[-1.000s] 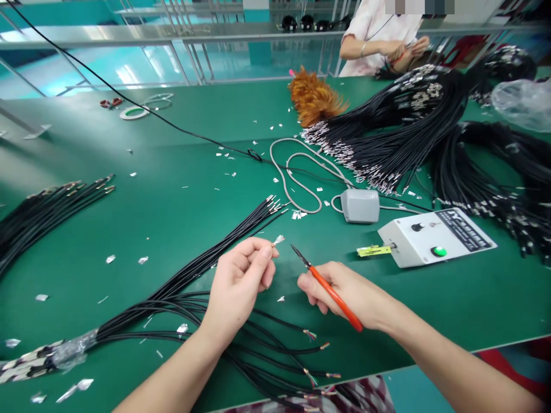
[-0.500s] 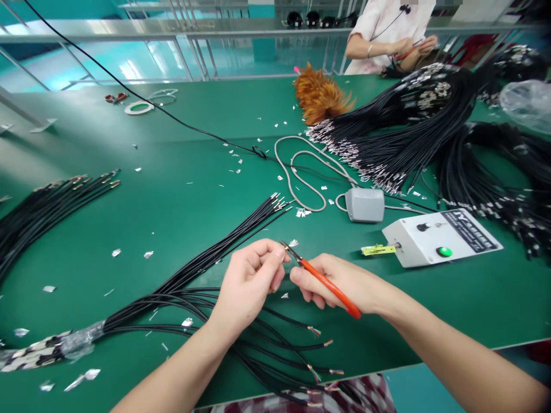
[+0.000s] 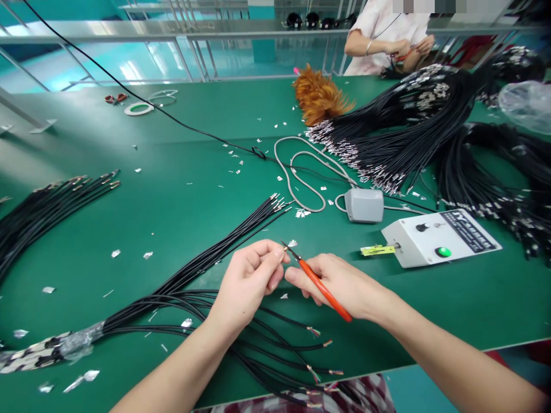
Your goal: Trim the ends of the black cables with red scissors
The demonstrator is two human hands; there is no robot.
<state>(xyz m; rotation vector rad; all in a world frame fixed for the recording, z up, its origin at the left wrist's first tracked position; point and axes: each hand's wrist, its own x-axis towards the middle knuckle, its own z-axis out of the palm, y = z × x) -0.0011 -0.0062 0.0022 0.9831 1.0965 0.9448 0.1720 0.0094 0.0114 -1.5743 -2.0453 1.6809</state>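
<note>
My left hand [image 3: 249, 275] is closed in a pinch on the end of a black cable, whose small copper-coloured tip [image 3: 284, 248] shows past the thumb. Most of that cable is hidden by the hand. In my right hand [image 3: 329, 281] are red-handled wire cutters [image 3: 321, 282], their narrow jaws at the cable tip. Under and beside my left wrist runs a bundle of black cables [image 3: 189, 275], bound at the left with clear and patterned wrap [image 3: 47, 350]. Several loose cable ends with coloured wires [image 3: 314, 331] lie near the table's front edge.
A white control box [image 3: 443, 238] with a green button and a grey adapter [image 3: 364, 205] stand right. Heaps of black cables [image 3: 400, 137] and an orange feather duster [image 3: 321, 97] lie behind. Foil scraps [image 3: 116, 253] dot the green table [image 3: 172, 218]. Across it, a person [image 3: 387, 40] handles something red.
My right hand and the cutters have shifted slightly left, and the handles have swung a little steeper. My left hand stays nearly still.
</note>
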